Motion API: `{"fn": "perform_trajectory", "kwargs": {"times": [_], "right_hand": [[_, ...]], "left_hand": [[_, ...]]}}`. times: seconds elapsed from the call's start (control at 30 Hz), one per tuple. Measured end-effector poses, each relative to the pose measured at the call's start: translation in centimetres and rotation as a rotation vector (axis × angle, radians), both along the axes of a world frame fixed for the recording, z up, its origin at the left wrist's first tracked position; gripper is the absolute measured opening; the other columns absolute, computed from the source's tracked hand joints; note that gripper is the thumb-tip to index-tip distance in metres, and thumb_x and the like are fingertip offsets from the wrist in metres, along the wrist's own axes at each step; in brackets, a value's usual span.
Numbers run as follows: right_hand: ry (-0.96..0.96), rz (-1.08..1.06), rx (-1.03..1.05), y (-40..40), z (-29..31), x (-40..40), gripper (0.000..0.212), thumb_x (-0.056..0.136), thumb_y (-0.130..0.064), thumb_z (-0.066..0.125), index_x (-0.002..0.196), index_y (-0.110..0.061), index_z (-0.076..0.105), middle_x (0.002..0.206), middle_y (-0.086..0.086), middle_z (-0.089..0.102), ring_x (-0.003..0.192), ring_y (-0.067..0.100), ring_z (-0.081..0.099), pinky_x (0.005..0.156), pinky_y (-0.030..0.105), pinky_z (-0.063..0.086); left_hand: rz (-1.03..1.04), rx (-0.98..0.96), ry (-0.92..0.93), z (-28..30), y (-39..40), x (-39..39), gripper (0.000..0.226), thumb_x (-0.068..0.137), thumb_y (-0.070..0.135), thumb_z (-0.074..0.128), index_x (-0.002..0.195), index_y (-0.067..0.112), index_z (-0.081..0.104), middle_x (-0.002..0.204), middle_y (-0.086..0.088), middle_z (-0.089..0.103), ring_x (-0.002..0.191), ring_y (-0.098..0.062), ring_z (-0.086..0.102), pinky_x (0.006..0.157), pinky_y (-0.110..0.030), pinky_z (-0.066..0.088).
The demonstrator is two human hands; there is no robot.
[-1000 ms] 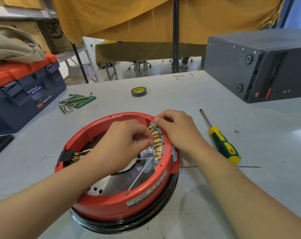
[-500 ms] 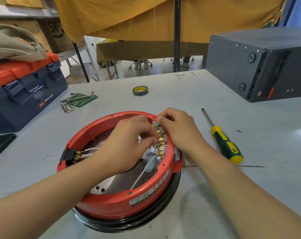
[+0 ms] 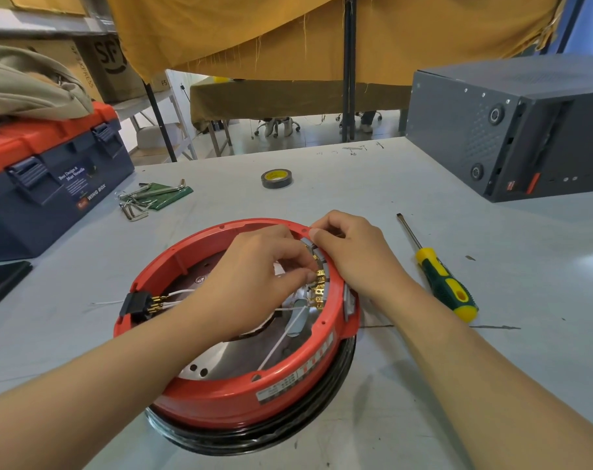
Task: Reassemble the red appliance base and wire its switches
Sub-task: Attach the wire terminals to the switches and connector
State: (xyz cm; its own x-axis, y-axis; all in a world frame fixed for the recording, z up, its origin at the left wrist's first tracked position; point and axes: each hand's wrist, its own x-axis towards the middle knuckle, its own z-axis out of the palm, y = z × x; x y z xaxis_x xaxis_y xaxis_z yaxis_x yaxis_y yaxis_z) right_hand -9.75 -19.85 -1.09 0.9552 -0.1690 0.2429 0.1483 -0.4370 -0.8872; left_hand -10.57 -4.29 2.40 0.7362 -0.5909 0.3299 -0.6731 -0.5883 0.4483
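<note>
the fingertips of both hands are being hidden behind knuckles and the red rim, so the exact contact cannot be made out. the left hand (image 3: 254,269) is being held inside the red appliance base (image 3: 220,391), its thumb and forefinger being pinched together at the row of brass switch terminals (image 3: 319,290); whether a wire or a terminal itself is being gripped cannot be told. the right hand (image 3: 352,252) is being curled over the far right rim, its grip being closed on the grey switch block (image 3: 310,245) just above those terminals. about four brass tabs are being left visible below the fingers. the base is being rested on a black ring (image 3: 254,435) on the grey surface (image 3: 492,334), directly beneath both hands. at its left rim one black connector (image 3: 135,303) with brass pins is being seated, and white wires (image 3: 281,337) are being run across the metal plate inside; their number is hard to count. one screwdriver (image 3: 441,279) is being left just right of the right wrist. one tape roll (image 3: 276,178), a cluster of hex keys (image 3: 146,198), one toolbox (image 3: 47,184) and one grey case (image 3: 512,130) are being kept well apart at the back.
</note>
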Motion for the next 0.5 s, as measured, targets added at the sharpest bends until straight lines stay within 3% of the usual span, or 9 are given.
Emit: {"fn": "perform_trajectory", "kwargs": {"times": [0.17, 0.37, 0.5], "right_hand": [[0.028, 0.026, 0.070, -0.2, 0.1, -0.3, 0.015, 0.085, -0.029, 0.065, 0.091, -0.016, 0.070, 0.088, -0.002, 0.070, 0.083, 0.010, 0.064, 0.069, 0.017, 0.048], [0.078, 0.080, 0.144, -0.5, 0.3, -0.4, 0.014, 0.082, -0.028, 0.070, 0.093, -0.020, 0.071, 0.091, -0.002, 0.071, 0.084, 0.013, 0.068, 0.076, 0.028, 0.056], [0.118, 0.147, 0.214, -0.6, 0.2, -0.4, 0.012, 0.087, -0.021, 0.063, 0.095, -0.026, 0.071, 0.092, -0.003, 0.073, 0.083, 0.015, 0.070, 0.076, 0.029, 0.056]], "left_hand": [[0.019, 0.003, 0.097, 0.3, 0.2, 0.6, 0.006, 0.078, 0.022, 0.073, 0.075, 0.027, 0.073, 0.084, 0.010, 0.061, 0.077, 0.002, 0.055, 0.065, -0.006, 0.037], [0.085, -0.147, 0.244, 1.6, 2.2, 1.5, 0.006, 0.079, 0.023, 0.072, 0.077, 0.028, 0.074, 0.077, 0.013, 0.070, 0.069, 0.001, 0.064, 0.066, -0.012, 0.049], [0.266, -0.256, 0.186, 1.5, 6.2, 3.6, 0.014, 0.083, 0.018, 0.068, 0.079, 0.031, 0.073, 0.078, 0.009, 0.070, 0.072, -0.001, 0.062, 0.071, -0.016, 0.047]]}}
